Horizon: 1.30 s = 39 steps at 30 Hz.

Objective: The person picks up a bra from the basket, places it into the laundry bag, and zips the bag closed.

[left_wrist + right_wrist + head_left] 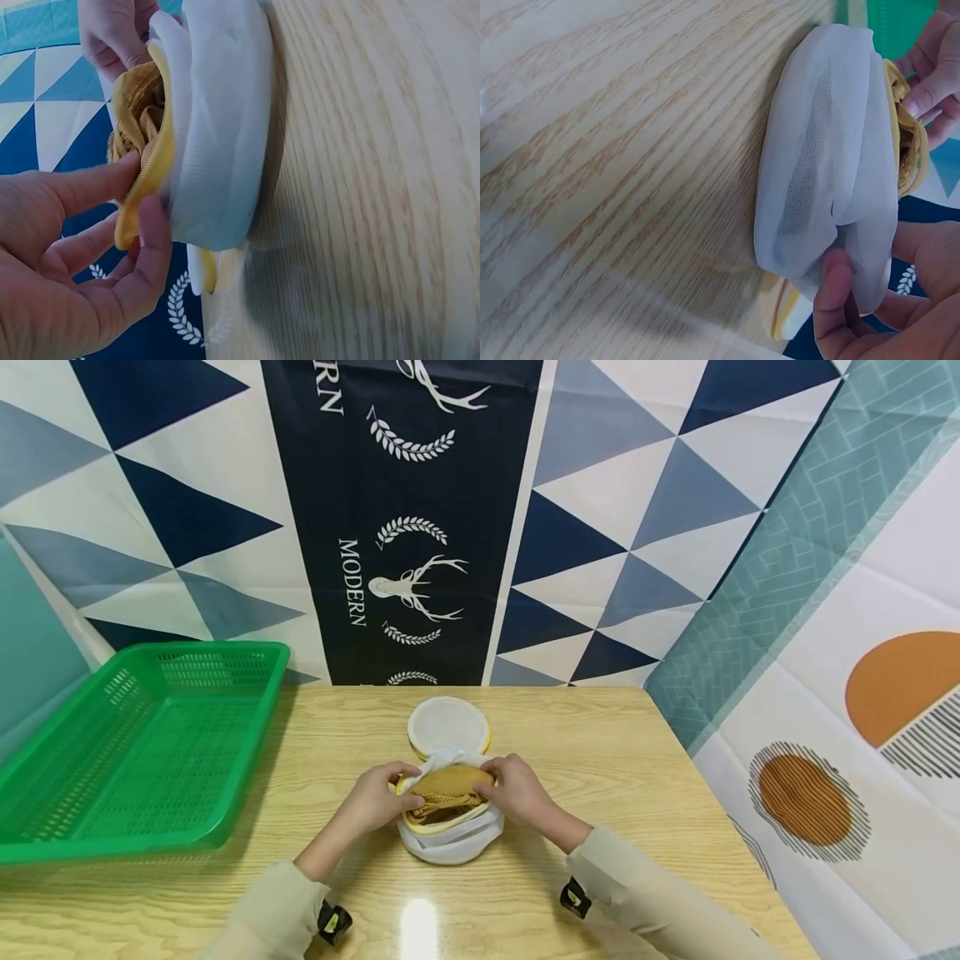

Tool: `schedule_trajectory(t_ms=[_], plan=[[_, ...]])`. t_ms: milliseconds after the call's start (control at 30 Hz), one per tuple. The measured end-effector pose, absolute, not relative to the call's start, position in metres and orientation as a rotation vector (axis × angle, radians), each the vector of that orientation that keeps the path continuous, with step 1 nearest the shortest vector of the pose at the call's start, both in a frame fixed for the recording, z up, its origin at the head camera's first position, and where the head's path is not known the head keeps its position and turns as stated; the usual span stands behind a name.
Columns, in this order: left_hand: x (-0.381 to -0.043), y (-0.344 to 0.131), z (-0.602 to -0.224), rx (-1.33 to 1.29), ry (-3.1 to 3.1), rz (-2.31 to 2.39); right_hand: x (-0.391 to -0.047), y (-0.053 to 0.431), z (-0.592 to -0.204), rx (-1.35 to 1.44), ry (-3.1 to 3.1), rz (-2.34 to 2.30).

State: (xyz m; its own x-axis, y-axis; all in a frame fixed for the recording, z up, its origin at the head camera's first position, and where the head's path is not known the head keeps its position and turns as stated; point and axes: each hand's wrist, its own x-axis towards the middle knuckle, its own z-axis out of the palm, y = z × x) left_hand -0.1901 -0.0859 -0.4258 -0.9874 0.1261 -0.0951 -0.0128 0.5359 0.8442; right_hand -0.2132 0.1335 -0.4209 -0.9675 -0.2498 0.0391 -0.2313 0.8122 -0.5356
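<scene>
At far left, the green basket [210,735] stands clear of the work; right of it, at lower centre, the left hand's grip [378,797] pinches the mesh bag's [450,847] yellow rim, seemingly spreading its mouth around the brown cloth [450,781]; the lid [448,727] lies back above; the right hand's grip [520,789] clamps the opposite edge, probably for balance.

Left is blocked by green basket [253,745]; straight behind white bag [452,847], way is blocked by round lid [448,725]. Passage is given over table [592,739] right of lid.
</scene>
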Motion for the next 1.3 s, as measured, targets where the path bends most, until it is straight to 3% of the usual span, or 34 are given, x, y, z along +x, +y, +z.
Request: schedule_trajectory(t_ms=[533,1133,1300], plan=[[-0.190,-0.079,-0.424,0.131,2.770,1.383,-0.209,0.125,-0.415,-0.277,2.916,-0.955],[-0.197,-0.082,-0.410,0.026,2.504,1.573,-0.205,0.121,-0.424,-0.264,2.984,-0.788],[-0.197,-0.077,-0.414,0.114,2.558,1.496,-0.204,0.120,-0.426,-0.253,2.989,-0.765]])
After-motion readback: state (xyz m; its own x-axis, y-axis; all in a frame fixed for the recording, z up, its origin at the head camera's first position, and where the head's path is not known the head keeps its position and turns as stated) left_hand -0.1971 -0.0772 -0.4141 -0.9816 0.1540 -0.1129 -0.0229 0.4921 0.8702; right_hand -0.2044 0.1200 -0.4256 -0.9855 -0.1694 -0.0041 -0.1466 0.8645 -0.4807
